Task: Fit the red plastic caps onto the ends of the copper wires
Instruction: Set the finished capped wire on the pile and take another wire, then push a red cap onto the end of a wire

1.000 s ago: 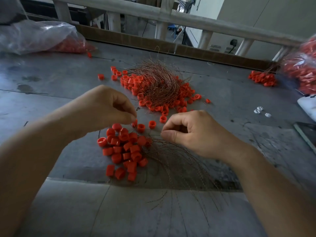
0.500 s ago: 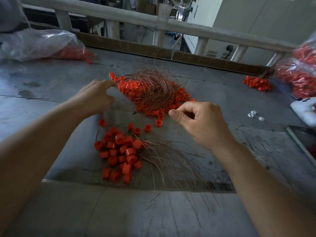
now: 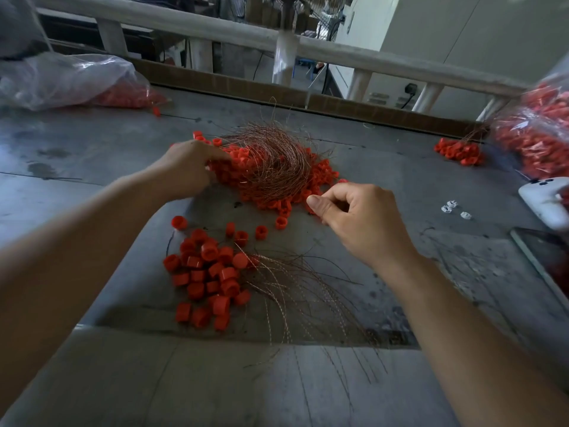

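Note:
A tangled pile of copper wires with red caps on their ends (image 3: 271, 171) lies mid-table. My left hand (image 3: 187, 167) is at the pile's left edge, with its thumb and curled fingertips among the caps; what they hold is hidden. My right hand (image 3: 360, 220) hovers by the pile's right front edge. Its fingers are curled, the thumb is near the index finger, and nothing shows between them. Nearer me lie loose red caps (image 3: 206, 272) and, beside them, bare copper wires (image 3: 295, 291) that fan toward the table's front.
A clear bag of red caps (image 3: 70, 78) lies at the back left and another bag (image 3: 535, 131) at the right. A small capped bunch (image 3: 458, 151), white clips (image 3: 452, 208), a white device (image 3: 548, 201) and a dark tablet (image 3: 545, 257) lie on the right. A railing (image 3: 215, 27) runs behind the table.
Both hands have left the near heap of loose caps and reached forward to the far capped pile. The left hand went furthest and now touches the pile's left edge.

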Available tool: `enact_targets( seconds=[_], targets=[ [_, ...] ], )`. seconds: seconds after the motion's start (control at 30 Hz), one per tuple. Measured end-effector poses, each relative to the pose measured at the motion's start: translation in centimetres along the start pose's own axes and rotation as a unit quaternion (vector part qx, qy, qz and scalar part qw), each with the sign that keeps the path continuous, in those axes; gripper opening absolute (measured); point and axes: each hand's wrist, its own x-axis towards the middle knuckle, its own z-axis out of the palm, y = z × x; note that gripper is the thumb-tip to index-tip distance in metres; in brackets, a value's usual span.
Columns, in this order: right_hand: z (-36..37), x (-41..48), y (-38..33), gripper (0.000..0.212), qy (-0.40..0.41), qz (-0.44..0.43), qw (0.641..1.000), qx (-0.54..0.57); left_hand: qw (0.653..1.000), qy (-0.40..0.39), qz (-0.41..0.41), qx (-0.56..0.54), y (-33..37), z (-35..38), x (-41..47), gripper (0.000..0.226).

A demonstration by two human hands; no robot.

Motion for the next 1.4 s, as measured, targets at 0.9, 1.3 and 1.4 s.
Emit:
enact_targets(
  seconds=[0.9,1.3,1.4],
  targets=[
    [0.1,0.1,0.0,0.029,-0.006,0.001,1.000,-0.017,0.985,0.171,-0.017,-0.017,1.2,-0.9,-4.8,0.021],
    [0.2,0.0,-0.2,0.029,-0.013,-0.008,1.000,-0.025,0.994,0.112,-0.004,-0.007,0.9,0.7,-3.8,0.018],
    [0.1,0.0,-0.1,0.027,-0.015,-0.006,1.000,-0.026,0.992,0.124,-0.029,-0.021,1.1,0.3,-4.1,0.012]
  ],
)
